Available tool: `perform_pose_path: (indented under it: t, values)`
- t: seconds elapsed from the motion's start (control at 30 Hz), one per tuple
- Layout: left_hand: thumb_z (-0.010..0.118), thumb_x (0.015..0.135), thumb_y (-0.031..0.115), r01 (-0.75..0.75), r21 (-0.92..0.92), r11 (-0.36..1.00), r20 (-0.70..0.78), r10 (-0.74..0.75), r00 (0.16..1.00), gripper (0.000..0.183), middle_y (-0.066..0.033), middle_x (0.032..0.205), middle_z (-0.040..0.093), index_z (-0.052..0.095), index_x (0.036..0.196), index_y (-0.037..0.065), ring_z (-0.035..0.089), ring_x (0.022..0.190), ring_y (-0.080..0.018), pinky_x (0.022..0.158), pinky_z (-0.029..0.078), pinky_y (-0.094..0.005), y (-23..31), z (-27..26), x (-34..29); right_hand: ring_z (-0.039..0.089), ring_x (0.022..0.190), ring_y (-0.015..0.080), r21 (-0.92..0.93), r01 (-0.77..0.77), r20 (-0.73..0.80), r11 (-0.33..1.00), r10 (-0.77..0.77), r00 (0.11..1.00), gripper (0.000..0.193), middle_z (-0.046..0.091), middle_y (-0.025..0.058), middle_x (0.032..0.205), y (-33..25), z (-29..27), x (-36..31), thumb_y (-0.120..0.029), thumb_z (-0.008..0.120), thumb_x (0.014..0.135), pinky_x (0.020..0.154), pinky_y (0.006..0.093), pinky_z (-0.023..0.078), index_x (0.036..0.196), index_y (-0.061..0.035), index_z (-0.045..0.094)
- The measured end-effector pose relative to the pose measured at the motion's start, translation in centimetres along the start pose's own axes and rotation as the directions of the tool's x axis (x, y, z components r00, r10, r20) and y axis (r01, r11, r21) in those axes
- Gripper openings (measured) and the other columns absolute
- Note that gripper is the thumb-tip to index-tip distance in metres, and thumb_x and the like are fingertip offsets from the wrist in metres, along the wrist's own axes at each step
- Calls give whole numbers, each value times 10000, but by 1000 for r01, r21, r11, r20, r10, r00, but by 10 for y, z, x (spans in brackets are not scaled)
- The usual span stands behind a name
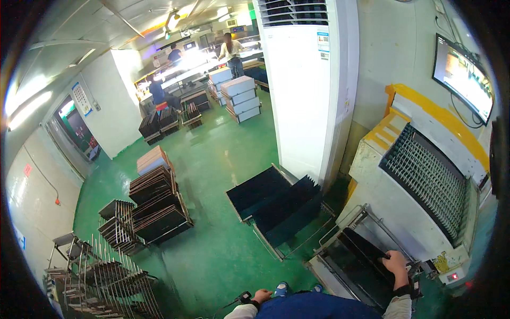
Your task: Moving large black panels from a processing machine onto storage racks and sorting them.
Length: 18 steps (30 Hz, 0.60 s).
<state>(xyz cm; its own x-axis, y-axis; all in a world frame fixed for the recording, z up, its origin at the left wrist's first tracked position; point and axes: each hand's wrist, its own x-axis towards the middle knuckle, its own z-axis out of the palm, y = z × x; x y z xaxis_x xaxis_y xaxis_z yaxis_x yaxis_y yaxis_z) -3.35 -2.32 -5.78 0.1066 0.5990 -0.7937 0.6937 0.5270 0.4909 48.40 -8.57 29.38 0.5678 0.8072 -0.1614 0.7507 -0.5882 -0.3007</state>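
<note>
The right hand (393, 263) is at the end of a dark board (366, 249) in the rack (329, 277) at the person's lower right. Its fingers are bent and mostly closed over the board's end, near the rack's right edge; the thumb's place is hard to make out. The board leans inside the frame, its length running from the hand toward the rack's far corner, with other dark sheets just beside it.

The left hand (262, 295) is well apart from the rack's left edge, near the blue apron (313, 305). It looks loosely curled beside a small black device (244, 296); whether it holds anything cannot be told.

To handle the board well, a grip on its edge rather than its flat face seems best, with the fingers squeezing just enough to stop it slipping. Because only one hand is on it, the far end could swing or scrape a neighbour; the left hand on the opposite edge would likely steady it. Any shift should probably run along the board's own line, clear of the rack's rails and of the pale machine (361, 183) beyond the far right corner.
</note>
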Motion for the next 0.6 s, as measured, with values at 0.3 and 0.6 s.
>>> perform_pose_path:
  t: [0.3,0.6]
  values:
    - [604,699,450,26,31,999,43,-27,999,473,-96,845,653,644,919,34,618,780,-211,715,472,-296,10,10,-1,589,814,334,-7,-38,56,999,38,998,330,620,172,815,-12,-13,-7,-335,681,635,736,411,456,829,-69,660]
    - [585,705,442,16,29,999,56,-17,998,475,-113,929,642,640,961,47,605,872,-243,787,454,-319,19,18,3,587,803,347,23,44,19,999,-45,999,316,616,180,819,7,2,-10,-327,680,644,733,416,458,834,-75,664]
